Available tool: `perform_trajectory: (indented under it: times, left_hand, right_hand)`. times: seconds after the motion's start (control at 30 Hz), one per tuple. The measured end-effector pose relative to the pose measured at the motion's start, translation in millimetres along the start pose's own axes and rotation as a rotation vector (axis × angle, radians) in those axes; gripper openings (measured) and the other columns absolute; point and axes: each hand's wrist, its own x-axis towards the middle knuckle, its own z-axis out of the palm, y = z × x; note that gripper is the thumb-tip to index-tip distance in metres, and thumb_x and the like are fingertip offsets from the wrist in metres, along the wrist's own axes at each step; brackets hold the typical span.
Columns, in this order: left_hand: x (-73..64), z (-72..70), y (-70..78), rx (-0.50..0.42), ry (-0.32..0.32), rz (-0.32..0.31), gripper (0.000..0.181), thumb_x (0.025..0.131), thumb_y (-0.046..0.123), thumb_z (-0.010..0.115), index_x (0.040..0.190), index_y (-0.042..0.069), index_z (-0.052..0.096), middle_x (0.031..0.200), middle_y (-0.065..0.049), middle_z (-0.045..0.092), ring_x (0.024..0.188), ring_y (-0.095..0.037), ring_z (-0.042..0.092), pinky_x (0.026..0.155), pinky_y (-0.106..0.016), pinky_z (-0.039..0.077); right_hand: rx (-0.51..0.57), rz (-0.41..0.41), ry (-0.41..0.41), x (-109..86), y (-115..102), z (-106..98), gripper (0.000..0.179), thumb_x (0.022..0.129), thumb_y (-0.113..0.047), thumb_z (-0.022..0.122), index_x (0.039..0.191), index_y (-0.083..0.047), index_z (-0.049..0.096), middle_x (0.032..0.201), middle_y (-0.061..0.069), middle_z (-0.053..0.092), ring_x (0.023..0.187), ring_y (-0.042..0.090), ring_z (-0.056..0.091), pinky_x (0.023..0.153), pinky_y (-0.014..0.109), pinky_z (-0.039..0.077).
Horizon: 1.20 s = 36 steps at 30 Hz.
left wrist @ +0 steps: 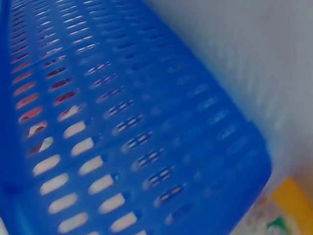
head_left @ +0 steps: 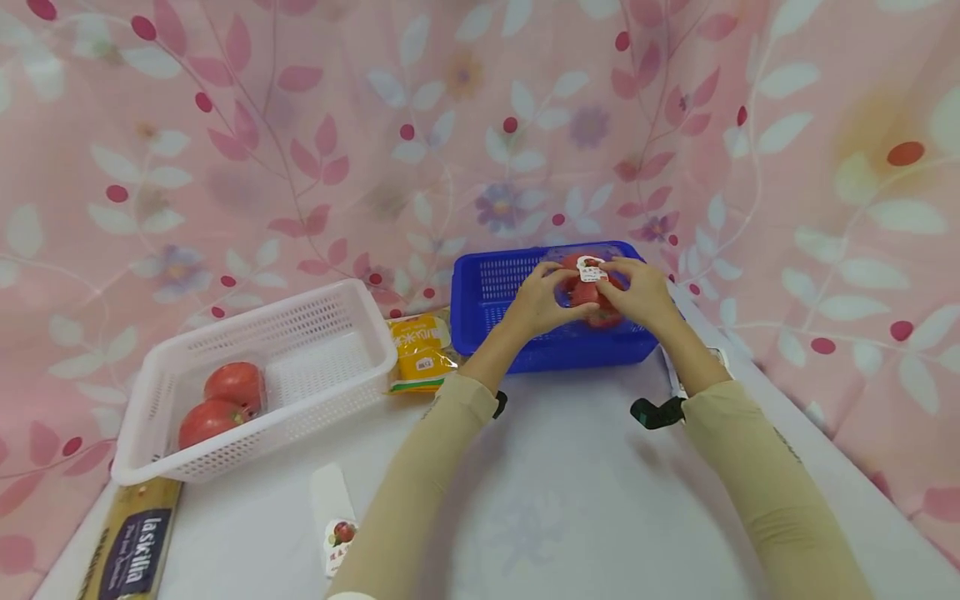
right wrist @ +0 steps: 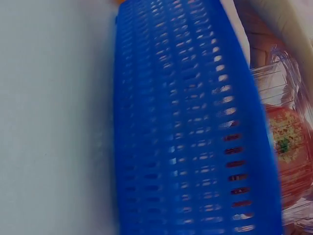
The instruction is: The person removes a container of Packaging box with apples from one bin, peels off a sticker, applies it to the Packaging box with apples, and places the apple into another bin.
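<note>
A plastic-wrapped pack of tomatoes [head_left: 600, 315] lies in the right part of the blue basket [head_left: 480, 329]. Above the pack is a white sticker [head_left: 591, 268] with a red fruit picture. My left hand [head_left: 542, 300] holds the sticker's left edge at the fingertips, its thumb stretched over the tomatoes. From the other side, my right hand [head_left: 643, 292] pinches the right edge. The left wrist view shows the basket's slotted wall [left wrist: 122, 112], with red showing through. In the right wrist view a tomato [right wrist: 288, 152] sits under shiny film beyond the blue rim.
A white basket [head_left: 300, 417] on the left holds a pack of two tomatoes [head_left: 235, 387]. A yellow food packet [head_left: 422, 350] stands between the baskets. A spaghetti pack [head_left: 135, 546] and a white strip with a fruit sticker [head_left: 341, 542] lie nearer on the table.
</note>
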Motion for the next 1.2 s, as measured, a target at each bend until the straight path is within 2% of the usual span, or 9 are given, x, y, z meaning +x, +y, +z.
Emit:
perform_trajectory:
  times: [0.07, 0.23, 0.43, 0.63, 0.77, 0.9, 1.07, 1.2]
  left_hand:
    - [1.6, 7.5, -3.2, 0.002, -0.031, -0.015, 0.066, 0.075, 0.055, 0.065, 0.127, 0.015, 0.055, 0.126, -0.008, 0.045, 0.108, -0.022, 0.051, 0.084, -0.028, 0.049]
    - [-0.2, 20.7, -8.3, 0.014, -0.157, -0.072, 0.067, 0.079, 0.058, 0.059, 0.128, 0.013, 0.054, 0.129, -0.008, 0.045, 0.115, -0.023, 0.047, 0.088, -0.032, 0.047]
    - [-2.5, 21.9, -14.6, 0.011, -0.274, -0.13, 0.065, 0.081, 0.058, 0.055, 0.128, 0.012, 0.055, 0.131, -0.01, 0.045, 0.12, -0.025, 0.042, 0.091, -0.036, 0.045]
    - [-3.2, 21.4, -14.1, 0.019, -0.328, -0.139, 0.063, 0.081, 0.054, 0.06, 0.128, 0.013, 0.055, 0.13, -0.01, 0.047, 0.119, -0.024, 0.042, 0.092, -0.036, 0.044]
    - [-1.2, 19.9, -13.5, 0.039, -0.352, -0.108, 0.055, 0.084, 0.046, 0.061, 0.126, 0.012, 0.057, 0.127, -0.007, 0.051, 0.119, -0.021, 0.042, 0.095, -0.033, 0.041]
    - [0.2, 16.1, -11.9, 0.037, -0.379, -0.097, 0.05, 0.087, 0.039, 0.06, 0.128, 0.01, 0.055, 0.13, -0.008, 0.048, 0.122, -0.021, 0.04, 0.099, -0.033, 0.037]
    - [-0.3, 13.0, -13.9, 0.019, -0.447, -0.133, 0.053, 0.088, 0.037, 0.058, 0.135, 0.013, 0.047, 0.138, -0.009, 0.038, 0.127, -0.021, 0.035, 0.101, -0.035, 0.035]
    - [-0.4, 12.1, -15.8, 0.071, -0.442, -0.164, 0.052, 0.09, 0.04, 0.054, 0.137, 0.02, 0.044, 0.142, -0.008, 0.034, 0.131, -0.026, 0.028, 0.103, -0.043, 0.031]
  right_hand:
    - [-0.005, 0.023, -0.013, 0.6, 6, 4, 0.044, 0.087, -0.026, 0.058, 0.121, 0.003, 0.056, 0.131, 0.025, 0.045, 0.124, 0.042, 0.035, 0.099, 0.06, 0.025]
    - [-0.037, 0.045, -0.073, -3.8, 21, 14, 0.041, 0.089, -0.024, 0.056, 0.118, 0.004, 0.057, 0.126, 0.027, 0.049, 0.121, 0.042, 0.039, 0.099, 0.056, 0.029]
    - [-0.068, 0.103, -0.216, -6.3, 26, 19, 0.041, 0.092, -0.029, 0.051, 0.12, 0.001, 0.056, 0.125, 0.026, 0.05, 0.121, 0.042, 0.039, 0.099, 0.057, 0.029]
    - [-0.09, 0.115, -0.256, -6.8, 26, 19, 0.036, 0.092, -0.026, 0.051, 0.118, -0.002, 0.057, 0.125, 0.026, 0.05, 0.119, 0.043, 0.041, 0.096, 0.059, 0.03]
    - [-0.11, 0.114, -0.283, -4.7, 24, 19, 0.037, 0.092, -0.023, 0.05, 0.12, 0.0, 0.054, 0.124, 0.027, 0.05, 0.115, 0.042, 0.043, 0.095, 0.059, 0.032]
    - [-0.127, 0.131, -0.295, -3.4, 19, 18, 0.04, 0.092, -0.023, 0.049, 0.123, 0.001, 0.05, 0.123, 0.027, 0.049, 0.113, 0.042, 0.044, 0.093, 0.06, 0.033]
    - [-0.152, 0.163, -0.315, -1.5, 17, 20, 0.042, 0.092, -0.024, 0.046, 0.126, 0.001, 0.047, 0.126, 0.029, 0.046, 0.117, 0.044, 0.041, 0.094, 0.06, 0.031]
    - [-0.173, 0.17, -0.315, 3.1, 17, 25, 0.042, 0.093, -0.023, 0.043, 0.127, 0.001, 0.045, 0.128, 0.03, 0.043, 0.119, 0.047, 0.037, 0.095, 0.062, 0.029]
